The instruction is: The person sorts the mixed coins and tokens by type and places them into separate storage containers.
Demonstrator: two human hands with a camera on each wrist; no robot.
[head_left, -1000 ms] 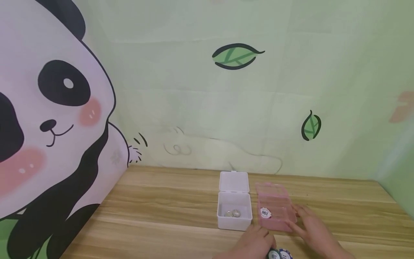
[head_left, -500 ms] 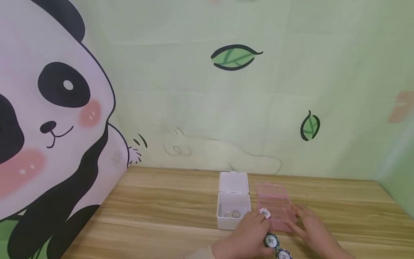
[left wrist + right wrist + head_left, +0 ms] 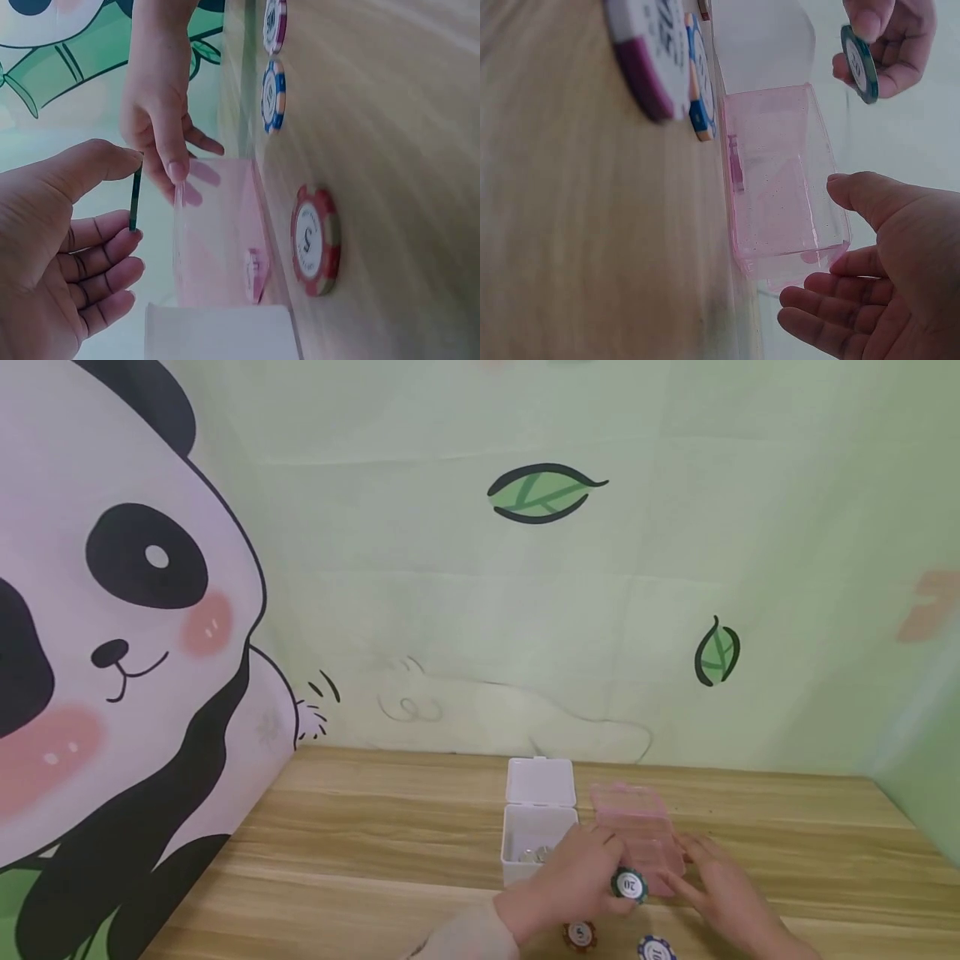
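Observation:
My left hand [image 3: 581, 877] pinches a green poker chip [image 3: 630, 885] marked 20 between thumb and fingers. The chip is tilted above the front of an open pink clear plastic box [image 3: 652, 835]. At that box's right side my right hand [image 3: 723, 885] holds the wall, thumb toward the front and fingers behind. On the table lie a red poker chip [image 3: 580, 935] marked 5 and a blue one [image 3: 657, 948] marked 10. A purple-and-white chip [image 3: 274, 26] shows in the left wrist view. My left hand hides part of the pink box's inside.
An open white plastic box [image 3: 540, 785] stands left of the pink one, with silver coins [image 3: 536, 855] inside. Both lids tip back toward a green cloth backdrop [image 3: 412, 568] with a printed panda. The wooden table [image 3: 360, 827] runs up to it.
My left hand has lifted the green chip up and forward, away from the blue chip, toward the pink box. The red chip has come into view. My right hand has stayed in place.

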